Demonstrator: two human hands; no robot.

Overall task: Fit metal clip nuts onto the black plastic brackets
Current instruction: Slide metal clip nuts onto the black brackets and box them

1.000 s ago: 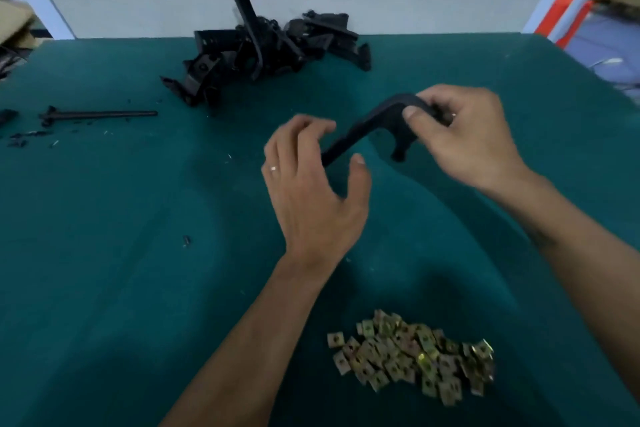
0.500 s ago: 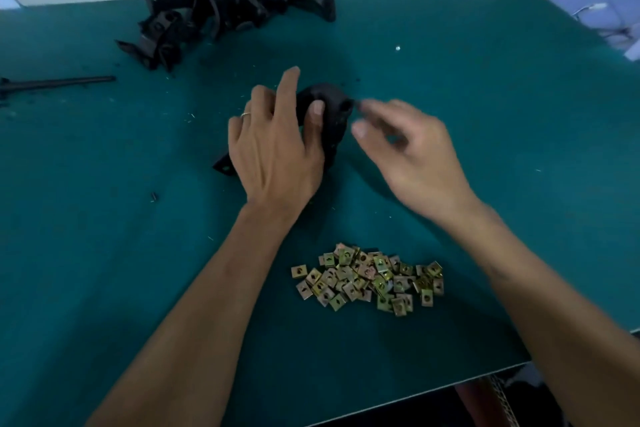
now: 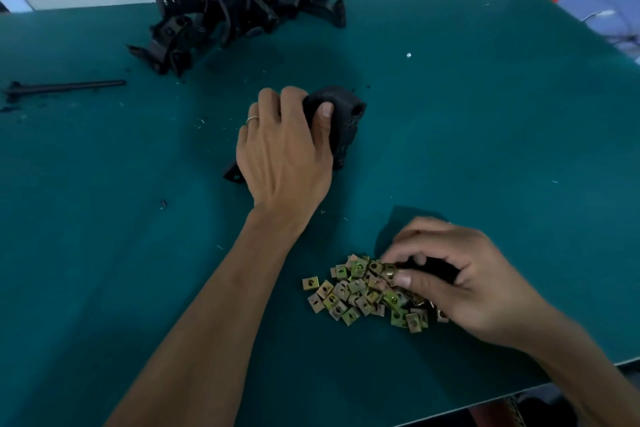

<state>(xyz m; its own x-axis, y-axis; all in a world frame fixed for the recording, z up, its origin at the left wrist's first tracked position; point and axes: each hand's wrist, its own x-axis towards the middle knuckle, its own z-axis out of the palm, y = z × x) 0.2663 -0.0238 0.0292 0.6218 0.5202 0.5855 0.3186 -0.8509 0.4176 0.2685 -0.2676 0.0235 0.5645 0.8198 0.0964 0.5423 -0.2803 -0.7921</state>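
The right hand (image 3: 460, 284) curls over the clip nut pile (image 3: 367, 291), fingers (image 3: 403, 278) pinching at one nut; lift a single nut, opening forward; beyond, the left hand (image 3: 287, 156) grips the black bracket (image 3: 346, 121) on the bench (image 3: 485, 132); keep it steady.

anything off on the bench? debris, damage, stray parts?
Small stuff only: pale flecks and dark crumbs scattered on the green mat, a white speck far right, and one black rod lying apart from the bracket pile. No visible damage.
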